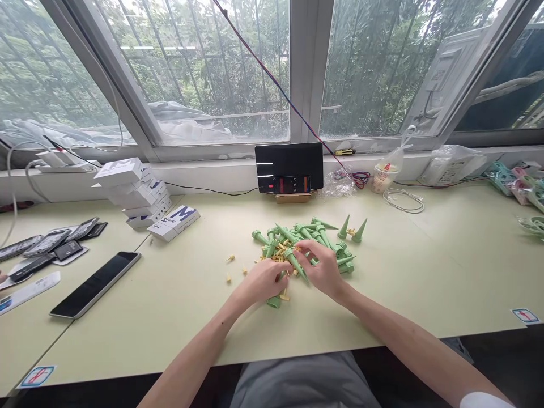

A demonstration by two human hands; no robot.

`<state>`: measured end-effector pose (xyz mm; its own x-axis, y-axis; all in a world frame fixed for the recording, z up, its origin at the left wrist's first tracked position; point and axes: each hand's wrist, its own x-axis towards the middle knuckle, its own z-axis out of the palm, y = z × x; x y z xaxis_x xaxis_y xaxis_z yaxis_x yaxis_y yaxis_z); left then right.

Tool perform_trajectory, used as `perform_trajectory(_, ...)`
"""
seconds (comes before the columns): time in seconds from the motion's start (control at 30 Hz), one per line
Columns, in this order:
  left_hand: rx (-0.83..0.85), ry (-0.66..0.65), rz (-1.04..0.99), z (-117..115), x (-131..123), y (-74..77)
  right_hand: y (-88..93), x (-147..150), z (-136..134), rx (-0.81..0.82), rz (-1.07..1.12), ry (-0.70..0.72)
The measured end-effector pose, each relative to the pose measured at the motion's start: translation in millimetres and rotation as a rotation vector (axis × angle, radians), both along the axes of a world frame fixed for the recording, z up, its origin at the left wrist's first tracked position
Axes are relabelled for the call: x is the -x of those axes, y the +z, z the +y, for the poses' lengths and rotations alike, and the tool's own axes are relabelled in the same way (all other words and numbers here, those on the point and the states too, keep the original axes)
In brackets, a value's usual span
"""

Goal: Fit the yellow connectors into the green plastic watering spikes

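Note:
A pile of green plastic spikes, cone-shaped with ribbed caps, lies in the middle of the table, with small yellow plastic pegs heaped at its near left. My left hand is closed at the near edge of the pile, its fingers curled around a green spike whose wide end shows below; the rest is mostly hidden. My right hand pinches a small yellow peg between thumb and fingertips. Right beside these fingers, a green spike slants with its point toward me.
Two spikes stand upright behind the pile's right side. Loose pegs lie to the left. Further left are a smartphone, stacked white boxes and packaged cards. A lit phone leans on a black panel by the window.

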<state>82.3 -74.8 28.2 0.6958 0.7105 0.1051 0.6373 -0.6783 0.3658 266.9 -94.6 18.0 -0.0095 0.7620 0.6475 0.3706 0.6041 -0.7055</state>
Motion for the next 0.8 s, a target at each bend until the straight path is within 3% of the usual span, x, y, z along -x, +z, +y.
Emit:
perform_trajectory(0.23,-0.030,-0.006,-0.039,0.8,-0.9,-1.9,-0.5,1.0,-0.8,0.010,0.021,-0.007)
perform_trajectory(0.8,-0.047,0.092,-0.357,2.2,0.4,-2.9,4.3,-0.7,-2.8,0.006,0.027,-0.032)
